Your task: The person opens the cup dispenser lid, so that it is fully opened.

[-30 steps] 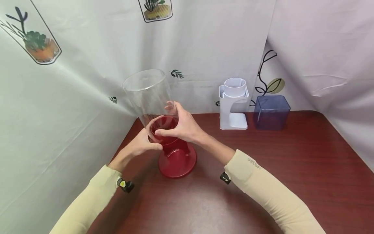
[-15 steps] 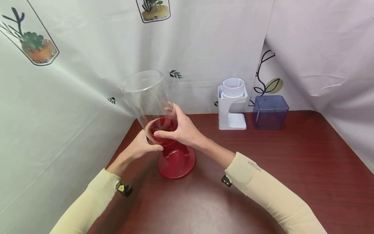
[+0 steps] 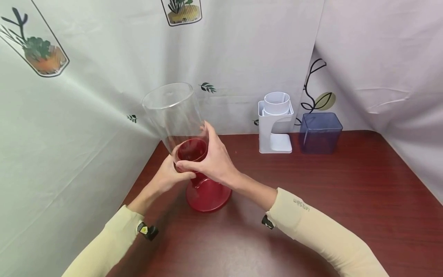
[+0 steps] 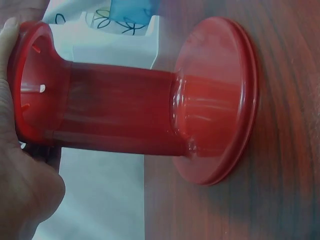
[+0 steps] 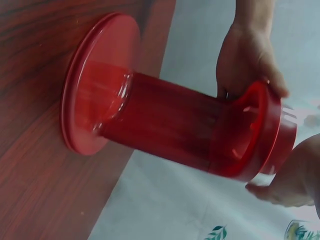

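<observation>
A tall clear canister (image 3: 173,119), wide at its rim, stands in the ring top of a red stand (image 3: 209,196). The stand has a hollow column and a round base resting on the table, as the left wrist view shows from the side (image 4: 122,110). My left hand (image 3: 167,177) grips the ring from the left, thumb toward me. From the right, my right hand (image 3: 218,163) holds the canister's lower end just above, thumb across the front. The right wrist view shows both hands around the red ring (image 5: 245,137). Some far-side fingers are hidden.
A white stand (image 3: 266,134) with a round white cup (image 3: 277,103) in its top is at the back of the dark red wooden table (image 3: 328,200). Beside it sits a translucent blue box (image 3: 320,134). Pale printed cloth (image 3: 235,46) hangs close behind and at the left.
My right hand has slid slightly left and down around the canister, its wrist turning. My left hand stays at the ring; the canister and red stand have hardly moved.
</observation>
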The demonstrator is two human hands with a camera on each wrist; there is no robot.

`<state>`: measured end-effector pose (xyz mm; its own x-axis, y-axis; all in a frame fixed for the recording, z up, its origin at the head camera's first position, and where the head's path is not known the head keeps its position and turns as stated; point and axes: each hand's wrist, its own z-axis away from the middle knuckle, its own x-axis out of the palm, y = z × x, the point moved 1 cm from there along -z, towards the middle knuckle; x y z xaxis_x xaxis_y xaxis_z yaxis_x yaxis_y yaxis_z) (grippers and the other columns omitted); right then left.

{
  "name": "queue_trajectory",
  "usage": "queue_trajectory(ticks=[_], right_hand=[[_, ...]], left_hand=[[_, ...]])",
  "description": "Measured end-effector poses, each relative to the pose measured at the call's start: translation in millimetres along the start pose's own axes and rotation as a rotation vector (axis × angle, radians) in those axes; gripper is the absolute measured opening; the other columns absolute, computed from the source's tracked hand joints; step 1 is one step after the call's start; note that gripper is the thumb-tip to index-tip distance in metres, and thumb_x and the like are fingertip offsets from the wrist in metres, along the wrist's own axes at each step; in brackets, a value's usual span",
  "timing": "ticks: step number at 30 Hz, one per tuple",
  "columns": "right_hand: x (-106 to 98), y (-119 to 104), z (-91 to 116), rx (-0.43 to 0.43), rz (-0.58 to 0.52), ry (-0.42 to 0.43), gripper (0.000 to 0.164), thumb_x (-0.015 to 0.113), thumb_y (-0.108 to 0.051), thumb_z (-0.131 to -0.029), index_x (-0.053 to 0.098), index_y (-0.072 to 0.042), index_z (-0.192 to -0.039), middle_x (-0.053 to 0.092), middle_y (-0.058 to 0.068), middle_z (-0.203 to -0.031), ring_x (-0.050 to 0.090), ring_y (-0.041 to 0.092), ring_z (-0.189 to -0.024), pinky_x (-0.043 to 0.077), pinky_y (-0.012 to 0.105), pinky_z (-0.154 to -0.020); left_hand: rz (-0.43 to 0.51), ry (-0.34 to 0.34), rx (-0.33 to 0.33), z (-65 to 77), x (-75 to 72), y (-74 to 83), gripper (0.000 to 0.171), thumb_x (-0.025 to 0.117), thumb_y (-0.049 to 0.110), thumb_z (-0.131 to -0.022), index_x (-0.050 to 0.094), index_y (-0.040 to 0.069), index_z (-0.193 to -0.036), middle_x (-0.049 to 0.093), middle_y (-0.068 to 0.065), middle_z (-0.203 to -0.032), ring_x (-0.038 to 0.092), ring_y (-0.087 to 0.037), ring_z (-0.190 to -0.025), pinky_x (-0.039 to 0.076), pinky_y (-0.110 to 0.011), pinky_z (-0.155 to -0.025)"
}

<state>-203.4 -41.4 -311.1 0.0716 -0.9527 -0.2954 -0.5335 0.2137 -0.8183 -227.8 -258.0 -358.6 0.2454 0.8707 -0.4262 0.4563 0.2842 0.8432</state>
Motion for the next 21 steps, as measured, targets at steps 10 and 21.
queue_trajectory(ticks=[10,21], right_hand=[[9.0,-12.1,11.1,0.025,0.034,0.083,0.124,0.098,-0.044,-0.073,0.022,-0.014,-0.167,0.044,0.003,-0.16,0.046,0.022,-0.144,0.044,0.051,-0.113],[17.2,-15.7,12.9,0.05,0.078,0.128,0.125,0.098,-0.046,-0.072,0.023,-0.013,-0.166,0.046,0.004,-0.159,0.049,0.024,-0.142,0.042,0.055,-0.114]], left_hand=[[-0.03,0.077,0.026,8.5,11.9,4.9,0.091,0.09,0.005,-0.084,0.041,0.02,-0.159,0.056,-0.003,-0.149,0.056,-0.022,-0.132,0.052,-0.027,-0.104],[-0.023,0.177,-0.018,19.0,24.7,15.5,0.091,0.091,0.009,-0.083,0.041,0.02,-0.159,0.056,0.0,-0.148,0.057,-0.021,-0.132,0.051,-0.026,-0.104]])
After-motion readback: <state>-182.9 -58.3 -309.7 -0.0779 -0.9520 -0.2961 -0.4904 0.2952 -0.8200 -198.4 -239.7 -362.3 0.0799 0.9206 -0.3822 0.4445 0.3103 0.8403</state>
